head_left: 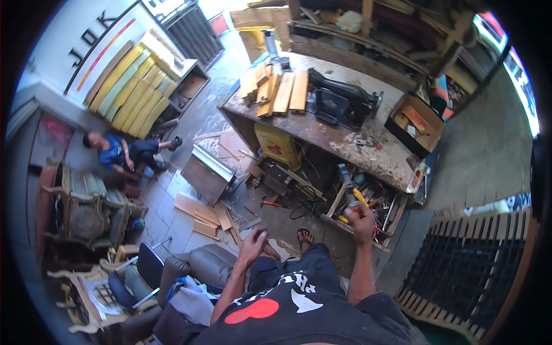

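Note:
My right hand is closed around a tool with a red handle. Its long greyish part points away from me, over an open drawer filled with loose hand tools; the exact kind cannot be made out. Among them lies something with a yellow handle, just beyond my fingers. My left hand hangs in front of my left thigh with its fingers curled, and nothing shows in it. On the floor beyond it lies a hammer with a red-orange handle.
A workbench carries a black sewing machine, wooden blocks and an open box. Wood pieces lie on the floor at left. A webbed frame stands at right. Another person sits at far left.

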Available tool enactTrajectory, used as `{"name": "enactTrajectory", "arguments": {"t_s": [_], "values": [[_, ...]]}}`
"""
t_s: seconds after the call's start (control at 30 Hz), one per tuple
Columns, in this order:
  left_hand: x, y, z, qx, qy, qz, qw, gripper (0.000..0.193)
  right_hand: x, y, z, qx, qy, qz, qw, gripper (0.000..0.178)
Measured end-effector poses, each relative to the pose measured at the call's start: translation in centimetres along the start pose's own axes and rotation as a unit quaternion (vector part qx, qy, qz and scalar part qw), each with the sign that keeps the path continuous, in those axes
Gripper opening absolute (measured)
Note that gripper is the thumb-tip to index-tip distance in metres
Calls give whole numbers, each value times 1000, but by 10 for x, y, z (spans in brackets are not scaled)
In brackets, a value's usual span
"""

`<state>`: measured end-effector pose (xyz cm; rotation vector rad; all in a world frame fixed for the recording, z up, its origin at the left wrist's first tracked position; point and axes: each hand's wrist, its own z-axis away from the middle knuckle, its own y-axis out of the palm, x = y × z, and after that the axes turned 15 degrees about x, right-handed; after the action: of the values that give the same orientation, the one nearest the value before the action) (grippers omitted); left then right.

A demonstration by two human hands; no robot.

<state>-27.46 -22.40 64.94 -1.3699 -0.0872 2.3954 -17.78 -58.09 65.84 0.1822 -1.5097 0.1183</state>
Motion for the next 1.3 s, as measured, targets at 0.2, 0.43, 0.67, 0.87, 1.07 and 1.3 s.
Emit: {"name": "enactTrajectory", "arguments": {"t_s": [0.2, 0.43, 0.67, 0.87, 1.07, 1.3], "values": [[-75, 2, -28, 3, 205, 313, 927, 44, 59, 132, -29, 266, 86, -143, 949, 25], [-53, -62, -1, -140, 168, 564, 797, 31, 41, 239, -57, 363, 86, 46, 927, 32], [32, -132, 1, -237, 77, 692, 678, 19, -10, 345, -73, 400, 191, 155, 883, 34], [87, -205, -33, -248, -7, 682, 688, 17, -45, 431, -112, 385, 223, 221, 868, 36], [159, -261, -111, -244, -47, 592, 766, 19, -161, 483, -165, 352, 229, 260, 870, 34], [326, -231, -299, -350, -80, 415, 836, 21, -442, 505, -253, 384, 185, 289, 857, 40]]}}
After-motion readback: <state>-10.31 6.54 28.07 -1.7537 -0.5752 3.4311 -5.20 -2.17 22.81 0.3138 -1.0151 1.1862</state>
